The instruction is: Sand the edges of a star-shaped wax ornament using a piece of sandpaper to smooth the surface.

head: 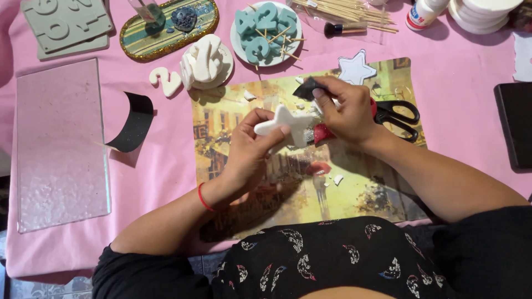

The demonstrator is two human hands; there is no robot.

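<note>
Left hand point(252, 145) fingers pinch white plaster star point(287, 124) over painted mat point(354, 188); right hand point(344, 111) grips dark sanding scrap point(306, 88) against it.

A clear glass sheet point(61, 144) is laid flat on the pink tablecloth point(166, 160) at far left. A curved black strip point(133, 122) is seen beside it. Teal numerals are piled on a white plate point(239, 47). Wooden skewers point(343, 12) are heaped at top. A white star point(356, 68) is set near black-handled scissors point(396, 117).
</note>
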